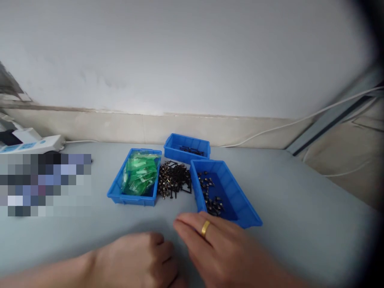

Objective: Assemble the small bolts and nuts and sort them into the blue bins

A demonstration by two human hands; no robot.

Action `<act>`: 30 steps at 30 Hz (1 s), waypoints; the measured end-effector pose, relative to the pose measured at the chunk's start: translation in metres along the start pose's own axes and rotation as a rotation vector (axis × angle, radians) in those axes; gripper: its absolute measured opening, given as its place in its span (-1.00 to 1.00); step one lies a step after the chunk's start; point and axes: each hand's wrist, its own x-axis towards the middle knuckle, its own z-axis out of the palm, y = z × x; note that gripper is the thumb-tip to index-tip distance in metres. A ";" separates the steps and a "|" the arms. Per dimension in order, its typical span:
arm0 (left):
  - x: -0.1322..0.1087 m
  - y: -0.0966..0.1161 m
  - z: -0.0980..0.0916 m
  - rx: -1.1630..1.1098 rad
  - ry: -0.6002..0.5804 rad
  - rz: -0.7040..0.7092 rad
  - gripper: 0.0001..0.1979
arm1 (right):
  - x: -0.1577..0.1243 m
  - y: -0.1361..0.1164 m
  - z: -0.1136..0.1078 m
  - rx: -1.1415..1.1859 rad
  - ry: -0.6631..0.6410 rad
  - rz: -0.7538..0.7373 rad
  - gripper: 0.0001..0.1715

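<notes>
My left hand (138,256) is curled into a fist low in the view, its fingertips and palm turned out of sight. Beside it, my right hand (222,248), with a gold ring (205,228), has its fingers pressed together; anything in them is hidden. That hand overlaps the near end of a blue tray (241,200) holding silvery and dark screw-like pieces (214,206). A loose pile of dark screws (175,178) lies beyond both hands on the grey table (90,240). Left of the pile, another blue tray (132,200) contains green-printed clear plastic bags (141,174).
A third blue tray (186,142) with dark screws (192,151) stands behind the pile, near the wall (180,60). A white power strip (45,143) lies at far left. A white cable (270,130) runs by a metal post (324,120) at right.
</notes>
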 end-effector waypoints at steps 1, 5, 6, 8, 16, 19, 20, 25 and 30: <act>-0.001 -0.002 0.004 -0.029 -0.005 0.018 -0.77 | -0.001 -0.003 0.001 0.024 -0.035 0.023 -0.57; -0.008 -0.004 0.015 -0.092 -0.011 0.017 -0.71 | -0.003 -0.011 0.015 0.039 -0.110 0.038 -0.56; -0.010 -0.003 0.016 -0.103 -0.003 0.008 -0.71 | -0.002 -0.011 0.019 0.037 -0.132 0.032 -0.55; -0.013 -0.001 0.017 -0.127 0.023 -0.006 -0.73 | 0.001 -0.011 0.028 0.050 -0.173 0.034 -0.50; -0.015 0.003 0.019 -0.160 0.054 -0.037 -0.79 | 0.019 -0.014 0.041 0.054 -0.335 0.122 -0.40; -0.013 0.001 0.016 -0.130 0.006 0.004 -0.81 | 0.023 -0.015 0.042 0.015 -0.354 0.124 -0.43; -0.012 0.000 0.014 -0.115 -0.027 0.017 -0.81 | 0.025 -0.016 0.042 -0.001 -0.358 0.123 -0.44; -0.006 -0.003 0.005 -0.062 -0.184 0.083 -0.81 | 0.032 -0.020 0.043 -0.065 -0.372 0.128 -0.48; -0.004 -0.003 0.002 -0.034 -0.220 0.118 -0.84 | 0.031 -0.023 0.044 -0.060 -0.337 0.163 -0.46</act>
